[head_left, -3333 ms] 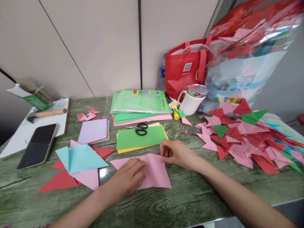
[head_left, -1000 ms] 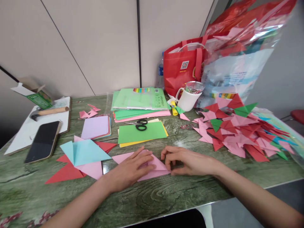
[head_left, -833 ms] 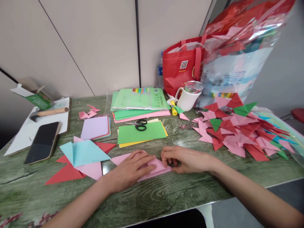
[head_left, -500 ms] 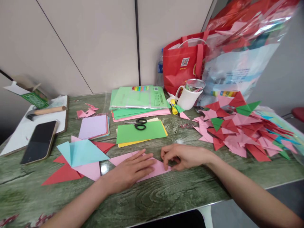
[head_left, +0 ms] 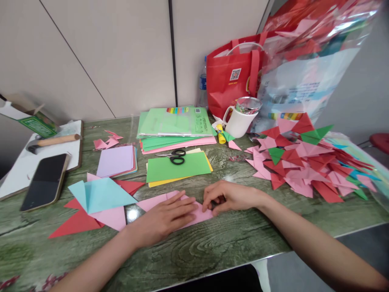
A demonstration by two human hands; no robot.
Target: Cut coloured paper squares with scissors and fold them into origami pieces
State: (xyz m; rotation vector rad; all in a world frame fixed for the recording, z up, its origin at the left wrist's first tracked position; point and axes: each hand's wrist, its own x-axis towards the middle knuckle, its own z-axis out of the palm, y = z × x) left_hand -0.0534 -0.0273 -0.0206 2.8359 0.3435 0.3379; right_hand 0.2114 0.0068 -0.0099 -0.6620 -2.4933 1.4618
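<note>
A folded piece of pink paper (head_left: 149, 202) lies flat on the green table near its front edge. My left hand (head_left: 168, 217) rests on top of it with the fingers stretched out, covering its middle. At the paper's right tip, my right hand (head_left: 227, 198) has thumb and fingers curled together on the corner. Folded blue paper (head_left: 106, 194) lies to the left of my left hand, over pink and red folded pieces (head_left: 79, 224). Behind the hands, black-handled scissors (head_left: 177, 159) lie on a stack of green and yellow paper (head_left: 170, 170).
Square coloured sheets (head_left: 116, 161), a phone (head_left: 45, 182) and a hammer (head_left: 57, 140) are on the left. Packs of green paper (head_left: 174, 123), a glue stick (head_left: 221, 134) and a white mug (head_left: 240, 123) stand behind. On the right is a heap of folded paper (head_left: 304, 162).
The view has shifted slightly. My right hand stays at the pink paper's right tip, and my left hand keeps lying flat on the paper.
</note>
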